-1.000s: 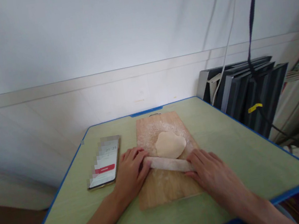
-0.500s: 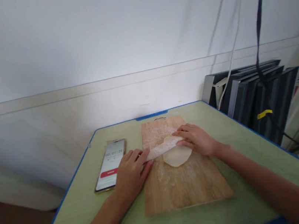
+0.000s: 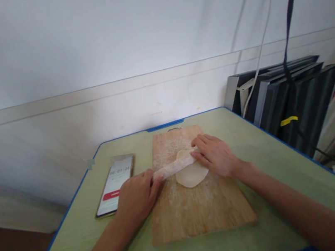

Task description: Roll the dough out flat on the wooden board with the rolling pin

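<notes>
A floury rolling pin (image 3: 174,167) lies across a flat, roundish sheet of dough (image 3: 192,176) on a wooden board (image 3: 200,215). My left hand (image 3: 137,193) is closed on the pin's left end, over the board's left edge. At the other end, my right hand (image 3: 214,154) grips the pin with bent fingers, beside the dough's right rim. Dough shows both in front of the pin and behind it; the strip beneath is hidden. White flour is dusted over the board's far half.
A phone (image 3: 115,185) with a running timer lies left of the board on the green, blue-edged table (image 3: 273,160). Dark flat panels (image 3: 296,102) lean beyond the right edge. A dark strap (image 3: 289,27) hangs there, and a white wall (image 3: 120,107) stands behind.
My fingers have closed further round both pin ends. The pin stays over the dough, at nearly the same slant. The whole view has shifted slightly, and the phone's timer has advanced one second.
</notes>
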`<state>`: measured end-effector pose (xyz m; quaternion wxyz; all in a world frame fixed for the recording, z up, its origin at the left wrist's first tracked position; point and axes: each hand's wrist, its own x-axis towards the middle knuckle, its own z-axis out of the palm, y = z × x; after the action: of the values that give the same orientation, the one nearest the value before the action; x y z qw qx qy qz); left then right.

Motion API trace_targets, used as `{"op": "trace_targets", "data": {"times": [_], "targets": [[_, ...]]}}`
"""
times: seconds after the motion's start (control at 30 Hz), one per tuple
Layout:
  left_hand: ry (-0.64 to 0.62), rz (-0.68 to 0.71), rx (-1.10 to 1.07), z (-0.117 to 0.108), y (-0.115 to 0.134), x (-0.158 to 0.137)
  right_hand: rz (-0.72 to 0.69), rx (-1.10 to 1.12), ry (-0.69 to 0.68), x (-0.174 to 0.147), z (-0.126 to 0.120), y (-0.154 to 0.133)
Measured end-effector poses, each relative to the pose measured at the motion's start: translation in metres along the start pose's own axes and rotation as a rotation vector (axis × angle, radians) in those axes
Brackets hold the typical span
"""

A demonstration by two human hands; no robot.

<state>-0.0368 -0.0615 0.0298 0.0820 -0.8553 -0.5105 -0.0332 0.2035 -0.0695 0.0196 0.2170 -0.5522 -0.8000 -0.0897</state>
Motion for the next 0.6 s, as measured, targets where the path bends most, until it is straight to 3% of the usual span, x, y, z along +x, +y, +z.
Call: {"op": "trace_targets", "data": {"times": [0.33,0.6], "targets": [[-0.105,-0.002,-0.076,-0.003,0.0,-0.016,0.012,-0.087,-0.062,-0.014,-0.012,-0.017],[-0.103,0.048,-0.172,0.005,-0.006,-0.014,0.087,-0.134,0.02,-0.009,-0.006,-0.017]]}}
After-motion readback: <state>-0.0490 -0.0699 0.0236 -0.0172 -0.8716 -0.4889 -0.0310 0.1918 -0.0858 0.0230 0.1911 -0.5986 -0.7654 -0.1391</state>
